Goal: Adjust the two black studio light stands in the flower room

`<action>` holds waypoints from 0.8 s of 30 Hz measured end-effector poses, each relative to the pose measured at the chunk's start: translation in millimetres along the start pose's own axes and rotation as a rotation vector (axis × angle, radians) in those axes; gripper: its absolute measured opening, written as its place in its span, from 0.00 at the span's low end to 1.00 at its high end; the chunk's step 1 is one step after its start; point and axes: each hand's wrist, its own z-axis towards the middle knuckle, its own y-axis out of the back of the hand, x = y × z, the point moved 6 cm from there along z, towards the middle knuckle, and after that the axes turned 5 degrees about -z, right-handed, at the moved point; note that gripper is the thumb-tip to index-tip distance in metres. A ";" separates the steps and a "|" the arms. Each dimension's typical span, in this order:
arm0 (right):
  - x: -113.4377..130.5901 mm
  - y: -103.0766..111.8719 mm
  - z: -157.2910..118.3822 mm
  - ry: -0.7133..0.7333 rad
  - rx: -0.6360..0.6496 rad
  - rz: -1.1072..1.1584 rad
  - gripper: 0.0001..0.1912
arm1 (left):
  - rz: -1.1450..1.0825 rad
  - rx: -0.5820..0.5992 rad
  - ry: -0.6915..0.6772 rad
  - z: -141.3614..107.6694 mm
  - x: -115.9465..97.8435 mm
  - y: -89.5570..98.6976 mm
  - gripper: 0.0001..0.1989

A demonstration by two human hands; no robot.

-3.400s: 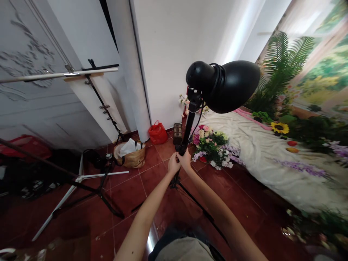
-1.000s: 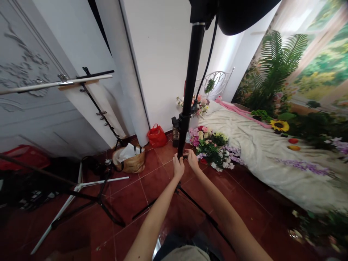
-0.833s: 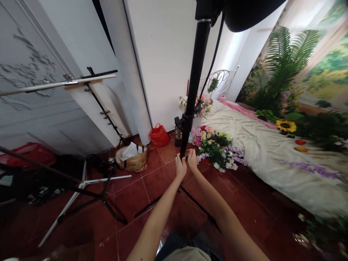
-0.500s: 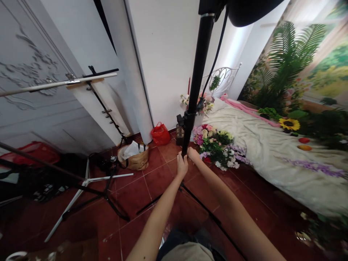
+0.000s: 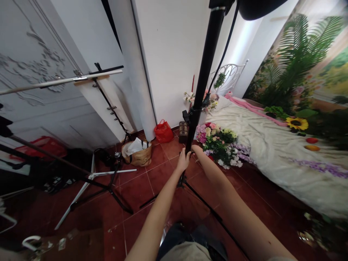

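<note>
A black light stand (image 5: 205, 65) rises in front of me, slanting to the upper right, with a dark lamp head (image 5: 258, 8) at the top edge and a cable beside the pole. Low on the pole, below its clamp knob (image 5: 186, 116), my left hand (image 5: 184, 160) is wrapped round it. Just right of it, my right hand (image 5: 196, 150) is closed at the same pole, its fingers partly hidden behind it. The stand's dark legs (image 5: 202, 200) spread over the floor beneath my hands.
On the right is a bed with a cream blanket (image 5: 244, 127); artificial flowers (image 5: 217, 145) lie beside it. A red bag (image 5: 163, 132), a small chest (image 5: 183, 132) and a woven basket (image 5: 141, 156) stand near the wall. Other tripods (image 5: 108, 186) occupy the left.
The view has shifted slightly, so most things appear a little further right. Both hands remain on the pole; my right forearm looks closer to the camera.
</note>
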 end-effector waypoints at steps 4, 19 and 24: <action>-29.5 -5.0 -15.3 -0.116 0.111 0.068 0.26 | 0.000 0.035 -0.047 0.7 -0.6 -2.4 0.16; -184.6 -28.3 -307.5 -0.753 0.286 0.586 0.13 | 0.122 -0.172 -0.096 -20.6 1.7 -5.4 0.17; -222.0 34.4 -377.8 -0.892 0.081 0.687 0.13 | 0.228 -0.176 0.177 -100.8 56.5 -19.9 0.19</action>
